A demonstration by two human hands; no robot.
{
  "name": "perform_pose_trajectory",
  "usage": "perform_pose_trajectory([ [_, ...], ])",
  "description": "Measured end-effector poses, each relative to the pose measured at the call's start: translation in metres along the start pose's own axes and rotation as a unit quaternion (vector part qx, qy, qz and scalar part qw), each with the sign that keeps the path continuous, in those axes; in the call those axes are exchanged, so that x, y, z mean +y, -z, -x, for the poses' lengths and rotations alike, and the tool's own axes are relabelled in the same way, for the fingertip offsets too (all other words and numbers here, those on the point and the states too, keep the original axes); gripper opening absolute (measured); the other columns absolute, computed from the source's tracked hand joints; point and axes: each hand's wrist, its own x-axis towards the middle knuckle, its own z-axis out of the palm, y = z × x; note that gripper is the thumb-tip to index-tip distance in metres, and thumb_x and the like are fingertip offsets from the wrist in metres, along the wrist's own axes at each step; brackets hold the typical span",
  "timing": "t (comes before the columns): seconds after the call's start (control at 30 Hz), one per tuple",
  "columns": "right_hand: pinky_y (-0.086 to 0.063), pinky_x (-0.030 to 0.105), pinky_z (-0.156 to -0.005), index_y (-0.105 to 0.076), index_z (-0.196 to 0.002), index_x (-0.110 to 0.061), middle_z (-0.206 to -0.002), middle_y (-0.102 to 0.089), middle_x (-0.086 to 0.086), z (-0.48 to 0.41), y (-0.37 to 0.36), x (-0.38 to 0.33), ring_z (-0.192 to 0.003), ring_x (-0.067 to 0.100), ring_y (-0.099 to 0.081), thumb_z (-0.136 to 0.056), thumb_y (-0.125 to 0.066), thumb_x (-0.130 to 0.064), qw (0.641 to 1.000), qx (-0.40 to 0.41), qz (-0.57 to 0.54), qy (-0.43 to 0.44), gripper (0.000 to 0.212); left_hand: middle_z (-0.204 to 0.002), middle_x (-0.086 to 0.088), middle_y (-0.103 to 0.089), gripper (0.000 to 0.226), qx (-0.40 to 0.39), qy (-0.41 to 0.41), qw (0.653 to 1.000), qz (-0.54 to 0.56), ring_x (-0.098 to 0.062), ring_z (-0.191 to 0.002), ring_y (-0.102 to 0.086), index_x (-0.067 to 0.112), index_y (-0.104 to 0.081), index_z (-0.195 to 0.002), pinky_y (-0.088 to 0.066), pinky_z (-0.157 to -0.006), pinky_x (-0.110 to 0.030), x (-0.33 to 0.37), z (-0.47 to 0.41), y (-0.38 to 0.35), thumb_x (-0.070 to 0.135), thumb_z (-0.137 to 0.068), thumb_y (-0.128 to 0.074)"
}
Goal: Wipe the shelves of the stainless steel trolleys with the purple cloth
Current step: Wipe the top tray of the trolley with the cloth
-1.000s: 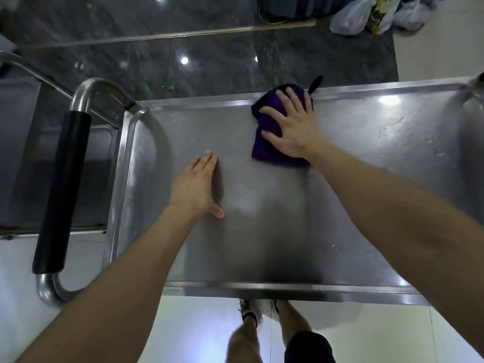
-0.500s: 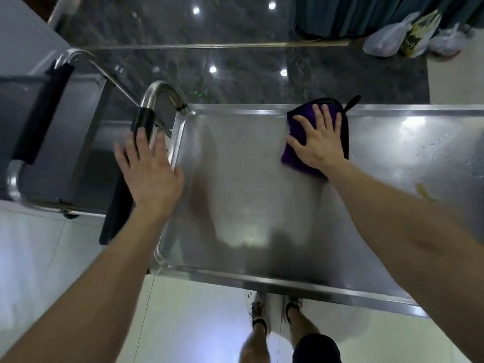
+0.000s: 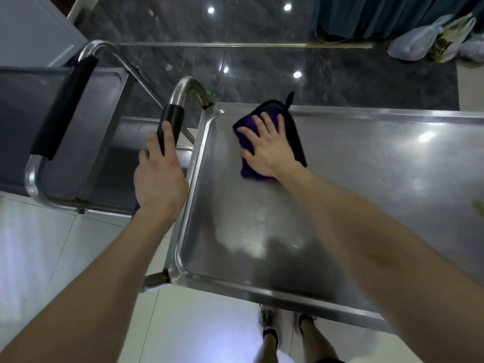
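The top shelf (image 3: pixel 353 205) of a stainless steel trolley fills the middle and right of the view. The folded purple cloth (image 3: pixel 294 134) lies near the shelf's far left corner. My right hand (image 3: pixel 267 148) presses flat on it with straight, spread fingers. To the left of the shelf, my left hand (image 3: pixel 159 174) grips the black-sleeved trolley handle (image 3: pixel 171 121), fingers curled round the bar.
A second steel trolley (image 3: pixel 99 158) with its own black handle (image 3: pixel 65 106) stands close on the left. Dark polished floor lies beyond, white tiles below. Plastic bags (image 3: pixel 429 40) sit at the far right. My feet (image 3: pixel 285 334) show under the shelf's near edge.
My left hand left the shelf surface, moved left and took hold of the trolley handle. My right hand slid the cloth left along the far edge toward the corner.
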Motion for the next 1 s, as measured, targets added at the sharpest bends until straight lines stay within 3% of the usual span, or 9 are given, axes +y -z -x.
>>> perform_pose_trajectory([
  [0.13, -0.004, 0.067, -0.129, -0.048, -0.16, -0.037, -0.172, -0.035, 0.014, 0.072, -0.029, -0.082, -0.163, 0.04, -0.02, -0.1, -0.044, -0.058, 0.981, 0.01, -0.033, 0.193, 0.064, -0.167, -0.022, -0.025, 0.109, 0.005, -0.004, 1.0, 0.004, -0.046, -0.114, -0.053, 0.015, -0.004, -0.173, -0.055, -0.081, -0.053, -0.006, 0.008, -0.001, 0.005, -0.088, -0.07],
  [0.3, -0.01, 0.061, -0.131, -0.054, -0.155, -0.036, -0.171, -0.038, 0.005, 0.093, -0.039, -0.061, -0.165, 0.029, -0.019, -0.108, -0.048, -0.057, 0.905, -0.026, -0.047, 0.422, 0.052, -0.169, -0.021, -0.023, 0.105, 0.007, -0.001, 1.0, 0.011, -0.043, -0.114, -0.052, 0.015, -0.003, -0.173, -0.055, -0.083, -0.052, -0.016, 0.02, -0.005, 0.001, -0.09, -0.065],
  [0.37, -0.013, 0.058, -0.132, -0.059, -0.152, -0.034, -0.169, -0.043, 0.005, 0.048, -0.029, -0.038, -0.163, 0.029, -0.026, -0.107, -0.051, -0.056, 0.913, -0.013, -0.037, 0.405, 0.05, -0.17, -0.02, -0.023, 0.105, 0.01, 0.003, 1.0, 0.009, -0.042, -0.115, -0.052, 0.015, -0.002, -0.174, -0.053, -0.084, -0.051, -0.016, 0.017, -0.004, 0.002, -0.09, -0.064],
  [0.43, -0.014, 0.058, -0.131, -0.061, -0.15, -0.032, -0.166, -0.046, 0.006, -0.009, -0.015, -0.022, -0.16, 0.031, -0.032, -0.105, -0.05, -0.058, 0.954, 0.013, -0.032, 0.299, 0.053, -0.171, -0.019, -0.022, 0.107, 0.011, 0.004, 1.0, 0.0, -0.041, -0.115, -0.051, 0.015, 0.0, -0.173, -0.051, -0.084, -0.048, -0.013, 0.013, -0.004, 0.003, -0.089, -0.065],
  [0.53, -0.001, 0.062, -0.132, -0.048, -0.158, -0.037, -0.174, -0.033, 0.009, -0.072, -0.003, -0.026, -0.165, 0.033, -0.016, -0.104, -0.039, -0.063, 0.991, -0.016, -0.019, 0.132, 0.061, -0.172, -0.018, -0.02, 0.11, 0.019, 0.0, 1.0, -0.014, -0.04, -0.121, -0.052, 0.015, 0.002, -0.173, -0.052, -0.087, -0.046, -0.009, 0.007, -0.006, 0.005, -0.089, -0.068],
  [0.63, 0.006, 0.064, -0.13, -0.035, -0.164, -0.039, -0.178, -0.021, 0.012, -0.076, -0.008, -0.057, -0.166, 0.035, -0.006, -0.105, -0.032, -0.061, 0.998, -0.02, -0.004, 0.052, 0.064, -0.173, -0.019, -0.018, 0.113, 0.023, -0.002, 1.0, -0.021, -0.041, -0.133, -0.05, 0.015, 0.003, -0.173, -0.054, -0.094, -0.046, -0.004, 0.001, -0.007, 0.008, -0.09, -0.073],
  [0.8, 0.0, 0.067, -0.129, -0.039, -0.165, -0.035, -0.175, -0.028, 0.015, 0.026, -0.02, -0.12, -0.164, 0.039, -0.014, -0.107, -0.037, -0.059, 0.997, -0.012, -0.014, 0.079, 0.063, -0.172, -0.021, -0.021, 0.109, 0.017, -0.009, 1.0, 0.0, -0.044, -0.14, -0.047, 0.016, 0.002, -0.173, -0.055, -0.101, -0.049, -0.007, 0.001, -0.004, 0.013, -0.095, -0.074],
  [1.0, -0.006, 0.067, -0.129, -0.051, -0.158, -0.033, -0.174, -0.03, 0.016, 0.168, -0.05, -0.183, -0.164, 0.04, -0.015, -0.101, -0.047, -0.055, 0.99, -0.024, -0.033, 0.136, 0.061, -0.171, -0.024, -0.02, 0.107, 0.004, -0.019, 1.0, 0.0, -0.046, -0.137, -0.048, 0.013, 0.002, -0.173, -0.055, -0.099, -0.05, -0.01, 0.009, 0.002, 0.005, -0.094, -0.069],
])
